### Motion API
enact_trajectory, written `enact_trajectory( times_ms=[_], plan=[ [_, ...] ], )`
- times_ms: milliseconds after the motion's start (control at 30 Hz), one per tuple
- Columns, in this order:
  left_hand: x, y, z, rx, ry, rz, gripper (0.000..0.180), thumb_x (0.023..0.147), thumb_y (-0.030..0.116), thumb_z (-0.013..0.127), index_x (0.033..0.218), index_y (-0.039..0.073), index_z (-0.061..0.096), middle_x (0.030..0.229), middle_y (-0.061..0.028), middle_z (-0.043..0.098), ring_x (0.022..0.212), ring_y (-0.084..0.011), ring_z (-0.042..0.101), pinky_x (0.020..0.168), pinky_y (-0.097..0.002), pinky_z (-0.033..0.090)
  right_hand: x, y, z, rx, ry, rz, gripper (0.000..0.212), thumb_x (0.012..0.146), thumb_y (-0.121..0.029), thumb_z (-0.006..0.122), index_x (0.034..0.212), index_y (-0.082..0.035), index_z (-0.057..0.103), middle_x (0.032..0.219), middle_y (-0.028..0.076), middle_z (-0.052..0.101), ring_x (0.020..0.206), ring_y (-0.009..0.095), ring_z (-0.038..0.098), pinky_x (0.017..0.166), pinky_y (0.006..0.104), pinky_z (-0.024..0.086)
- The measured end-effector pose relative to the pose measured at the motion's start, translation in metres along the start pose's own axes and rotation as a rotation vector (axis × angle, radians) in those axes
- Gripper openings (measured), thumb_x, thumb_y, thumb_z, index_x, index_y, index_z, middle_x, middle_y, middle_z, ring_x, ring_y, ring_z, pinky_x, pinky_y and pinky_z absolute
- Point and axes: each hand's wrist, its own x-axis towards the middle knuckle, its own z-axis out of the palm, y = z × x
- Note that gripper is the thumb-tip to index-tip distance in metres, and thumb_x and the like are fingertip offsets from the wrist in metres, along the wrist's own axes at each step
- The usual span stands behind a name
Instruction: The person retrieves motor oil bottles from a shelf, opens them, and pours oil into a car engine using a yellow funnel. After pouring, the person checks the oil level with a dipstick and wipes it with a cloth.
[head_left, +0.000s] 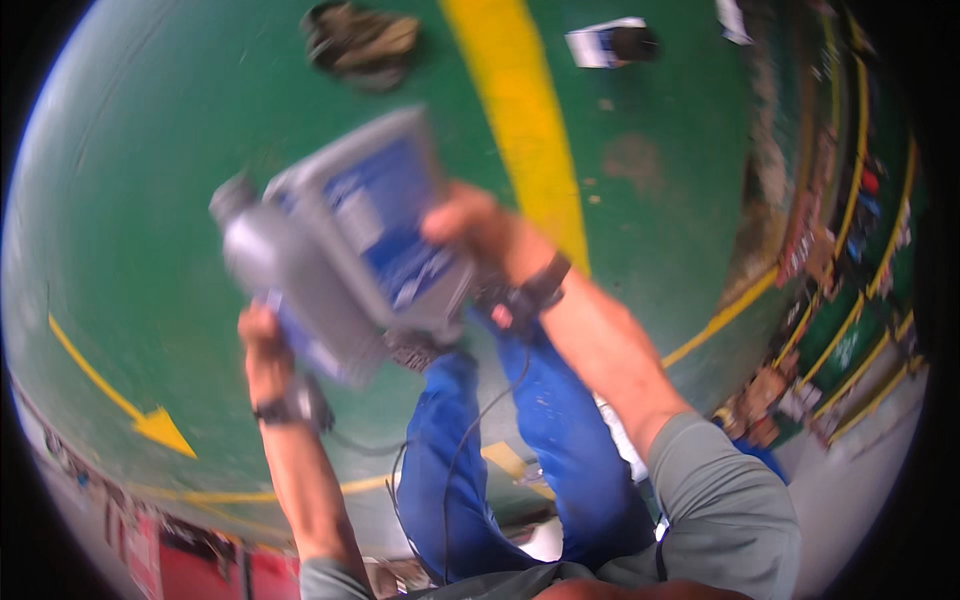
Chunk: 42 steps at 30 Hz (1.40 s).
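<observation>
left hand (pixel 262 335): closed round the lower-left side of capped grey jug (pixel 285 265)
right hand (pixel 472 225): clamped on blue-labelled grey jug (pixel 385 205), thumb across its face
both jugs: side by side between the hands, kinda blurry, no telling the contents
brown cloth (pixel 360 45): crumpled, well beyond the grip

Grey short sleeves (pixel 725 495), bright blue trousers (pixel 570 430), dark wrist straps (pixel 547 282)

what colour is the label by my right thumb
The label is mostly blue with pale patches, seen in the head view.
</observation>
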Motion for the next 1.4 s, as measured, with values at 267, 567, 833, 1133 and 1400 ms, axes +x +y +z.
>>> enact_trajectory(
  times_ms=[267, 567, 833, 1133, 1400],
  plan=[
    [-0.222, 0.058, 0.188, 0.014, -0.161, -0.160, 0.058, 0.084, 0.024, 0.072, 0.129, -0.011, 0.061, 0.117, -0.0218, 0.071, 0.099, -0.0364, 0.073, 0.094, -0.0478, 0.060, -0.274, -0.051, 0.193, 0.130, -0.018, -0.286, 0.078, 0.084, -0.028, 0.082, 0.147, 0.002, 0.048, 0.136, 0.015, 0.063, 0.122, 0.024, 0.062, 0.106, 0.0386, 0.050],
    [-0.357, 0.163, 0.419, 0.273, -0.505, -0.202, 0.058, 0.082, 0.022, 0.073, 0.128, -0.011, 0.061, 0.116, -0.0220, 0.072, 0.100, -0.0370, 0.073, 0.095, -0.0478, 0.059, -0.500, -0.123, 0.346, 0.194, -0.017, -0.539, 0.075, 0.089, -0.026, 0.078, 0.149, 0.004, 0.045, 0.141, 0.017, 0.060, 0.128, 0.027, 0.059, 0.112, 0.0400, 0.046],
    [-0.423, 0.155, 0.661, 0.374, -0.662, -0.312, 0.059, 0.079, 0.020, 0.074, 0.127, -0.011, 0.062, 0.116, -0.0221, 0.072, 0.100, -0.0374, 0.073, 0.096, -0.0479, 0.059, -0.694, -0.236, 0.372, 0.338, 0.051, -0.731, 0.074, 0.084, -0.025, 0.082, 0.145, 0.003, 0.050, 0.137, 0.018, 0.064, 0.122, 0.028, 0.066, 0.109, 0.0403, 0.049],
    [-0.396, 0.096, 0.929, 0.386, -0.843, -0.467, 0.059, 0.077, 0.018, 0.075, 0.126, -0.011, 0.062, 0.116, -0.0222, 0.072, 0.100, -0.0380, 0.072, 0.097, -0.0479, 0.058, -0.843, -0.391, 0.308, 0.373, 0.172, -0.855, 0.071, 0.084, -0.022, 0.078, 0.144, 0.003, 0.050, 0.134, 0.020, 0.065, 0.120, 0.031, 0.067, 0.108, 0.0414, 0.052],
    [-0.332, 0.074, 1.154, 0.422, -1.014, -0.574, 0.059, 0.075, 0.016, 0.076, 0.126, -0.011, 0.063, 0.115, -0.0223, 0.072, 0.100, -0.0385, 0.072, 0.098, -0.0480, 0.058, -0.910, -0.543, 0.244, 0.375, 0.210, -1.002, 0.077, 0.080, -0.026, 0.080, 0.145, 0.002, 0.049, 0.133, 0.020, 0.065, 0.119, 0.033, 0.067, 0.107, 0.0442, 0.052]
  ],
)
